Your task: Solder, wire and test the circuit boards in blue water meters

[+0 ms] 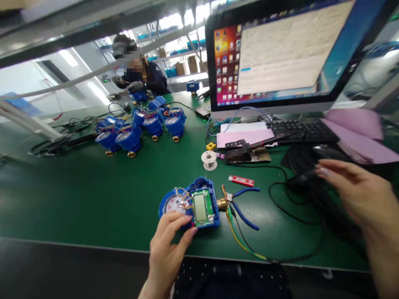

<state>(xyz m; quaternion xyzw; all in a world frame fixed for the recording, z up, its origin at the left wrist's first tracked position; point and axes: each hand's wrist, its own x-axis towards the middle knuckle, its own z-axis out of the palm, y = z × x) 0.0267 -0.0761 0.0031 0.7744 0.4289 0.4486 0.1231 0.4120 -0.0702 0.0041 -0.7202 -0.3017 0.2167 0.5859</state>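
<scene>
A blue water meter [204, 209] lies on the green table with its housing uncovered, showing a green circuit board, a grey display and loose wires beside a round dial. My left hand [170, 238] has its thumb and fingertips closed at the near edge of the meter, by a short red wire. At the far right, my right hand [352, 189] is raised with thumb and fingertips drawn together beside a black handheld device [304, 180]; whatever lies between those fingertips is too small to tell. Blue-handled pliers [246, 207] and clip leads [235, 232] lie at the meter's brass fitting.
Several more blue meters [129, 139] stand at the back left. A solder spool [209, 160], a red strip [241, 180] and a soldering iron rest [240, 151] lie before the monitor [280, 58] and keyboard [305, 132]. Black cables cross the right side. Another person [140, 72] works opposite.
</scene>
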